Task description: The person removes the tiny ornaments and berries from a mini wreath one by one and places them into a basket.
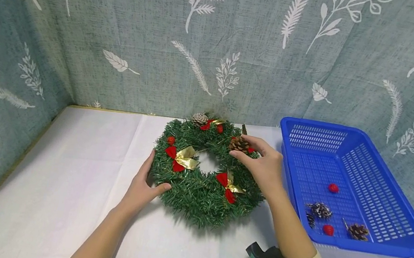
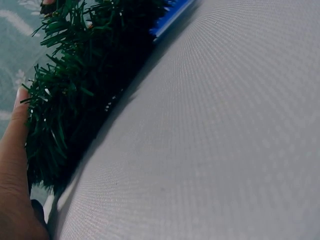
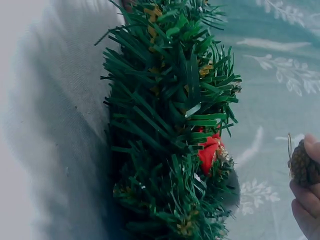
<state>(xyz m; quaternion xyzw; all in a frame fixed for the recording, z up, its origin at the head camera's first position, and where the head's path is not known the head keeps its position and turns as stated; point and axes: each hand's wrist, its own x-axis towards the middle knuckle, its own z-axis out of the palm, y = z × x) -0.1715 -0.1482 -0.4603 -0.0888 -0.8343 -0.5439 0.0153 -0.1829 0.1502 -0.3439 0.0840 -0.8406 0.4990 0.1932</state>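
A green wreath (image 1: 199, 204) lies on the white table, trimmed with red-and-gold bows, red berries and a whitish pinecone (image 1: 199, 119) at its far side. My left hand (image 1: 142, 191) grips the wreath's left edge, thumb over the greenery and fingers along the outer side. In the left wrist view the thumb (image 2: 12, 155) lies against the needles. A brown pinecone (image 1: 239, 144) is pinched between the thumb and fingers of my right hand (image 1: 264, 163), over the wreath's right far part. In the right wrist view this pinecone (image 3: 303, 164) has a thin gold loop and appears beside the greenery.
A blue perforated basket (image 1: 392, 190) stands right of the wreath. It holds red berries (image 1: 333, 188) and several pinecones (image 1: 358, 231). A patterned curtain (image 1: 143, 46) hangs behind the table (image 1: 75, 162) and along its left side.
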